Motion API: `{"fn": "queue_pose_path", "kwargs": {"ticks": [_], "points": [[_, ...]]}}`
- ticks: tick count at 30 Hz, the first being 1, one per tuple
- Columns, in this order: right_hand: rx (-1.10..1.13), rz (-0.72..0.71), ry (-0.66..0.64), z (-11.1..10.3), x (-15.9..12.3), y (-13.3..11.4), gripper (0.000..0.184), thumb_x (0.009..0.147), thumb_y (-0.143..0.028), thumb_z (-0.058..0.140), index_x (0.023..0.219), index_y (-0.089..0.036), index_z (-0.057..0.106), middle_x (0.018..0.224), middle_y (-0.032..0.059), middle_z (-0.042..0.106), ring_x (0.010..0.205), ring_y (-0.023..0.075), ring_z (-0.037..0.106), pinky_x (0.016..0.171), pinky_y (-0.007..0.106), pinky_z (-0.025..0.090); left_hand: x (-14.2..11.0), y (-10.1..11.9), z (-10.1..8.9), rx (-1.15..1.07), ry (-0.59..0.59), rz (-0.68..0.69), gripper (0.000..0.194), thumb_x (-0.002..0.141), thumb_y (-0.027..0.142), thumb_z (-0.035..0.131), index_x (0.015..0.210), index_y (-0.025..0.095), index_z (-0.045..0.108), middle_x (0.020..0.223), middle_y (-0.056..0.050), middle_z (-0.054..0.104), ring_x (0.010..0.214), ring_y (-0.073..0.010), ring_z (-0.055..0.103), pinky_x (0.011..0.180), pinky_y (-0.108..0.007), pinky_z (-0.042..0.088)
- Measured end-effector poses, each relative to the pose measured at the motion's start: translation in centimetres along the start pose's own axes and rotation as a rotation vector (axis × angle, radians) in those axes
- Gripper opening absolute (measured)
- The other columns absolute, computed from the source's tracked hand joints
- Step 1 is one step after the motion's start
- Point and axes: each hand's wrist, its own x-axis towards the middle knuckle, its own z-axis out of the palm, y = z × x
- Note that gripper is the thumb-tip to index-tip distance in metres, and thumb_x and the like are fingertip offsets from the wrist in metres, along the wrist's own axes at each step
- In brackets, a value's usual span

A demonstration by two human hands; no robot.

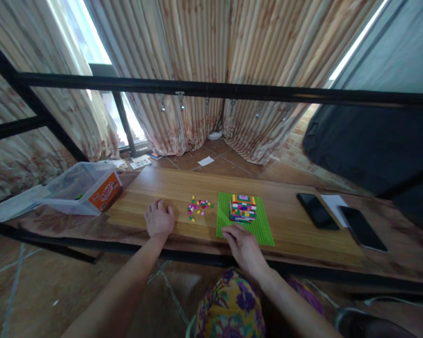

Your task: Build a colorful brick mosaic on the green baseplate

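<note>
My left hand [159,218] rests on the wooden board [134,199], left of a scatter of small colourful toy bricks [198,206]. Its fingers are curled in, and no object shows in them. Over the near edge of the green baseplate [223,211] is my right hand [245,246], thumb and fingers drawn together in a pinch. Whatever may be between those fingertips is too small to make out. Just beyond it, a boxy multicoloured brick structure [243,209] stands on the baseplate, built up in several layers.
To the left stands a clear plastic box [74,190] with an orange label. Two dark phones [317,211] and a white paper [334,209] lie at the right. A black metal bar [211,88] crosses beyond the board, before striped curtains [197,47].
</note>
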Motion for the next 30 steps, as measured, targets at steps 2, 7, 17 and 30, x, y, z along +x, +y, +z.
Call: {"fn": "queue_pose_path", "kwargs": {"ticks": [2, 7, 17, 30], "points": [[0.054, 0.079, 0.110, -1.9, -0.3, 0.9, 0.023, 0.097, -0.032, 0.053, 0.095, -0.025, 0.075, 0.095, 0.0058, 0.076, 0.088, 0.0227, 0.072, 0.079, 0.034, 0.055, 0.1, 0.0, -0.1, 0.012, 0.004, 0.010, 0.039, 0.092, 0.029, 0.047, 0.121, 0.010, 0.065, 0.131, -0.021, 0.064, 0.122, -0.0367, 0.056, 0.105, -0.051, 0.043], [0.106, 0.255, 0.338, -6.2, 1.6, 4.3, 0.031, 0.088, -0.048, 0.060, 0.088, -0.022, 0.076, 0.084, 0.0070, 0.077, 0.077, 0.0246, 0.071, 0.074, 0.036, 0.054, 0.2, -0.1, -0.2, 0.050, 0.011, 0.034, 0.041, 0.095, 0.030, 0.043, 0.119, 0.007, 0.067, 0.127, -0.023, 0.065, 0.119, -0.0355, 0.058, 0.104, -0.050, 0.044], [0.137, 0.178, 0.342, -6.9, 4.6, 7.4, 0.032, 0.089, -0.050, 0.060, 0.080, -0.024, 0.077, 0.097, 0.0074, 0.069, 0.090, 0.0221, 0.065, 0.077, 0.035, 0.051, 0.4, -1.5, 0.0, 0.085, -0.018, 0.097, 0.047, 0.096, 0.035, 0.041, 0.126, 0.006, 0.063, 0.130, -0.023, 0.064, 0.125, -0.0343, 0.057, 0.110, -0.048, 0.042], [0.303, 0.137, 0.370, -5.5, 4.1, 9.2, 0.028, 0.086, -0.051, 0.068, 0.085, -0.025, 0.079, 0.103, 0.0078, 0.068, 0.097, 0.0231, 0.064, 0.081, 0.037, 0.053, -1.5, -1.2, -0.6, 0.109, -0.027, 0.031, 0.045, 0.097, 0.028, 0.040, 0.131, 0.008, 0.061, 0.138, -0.021, 0.061, 0.129, -0.0328, 0.056, 0.110, -0.047, 0.043]]}}
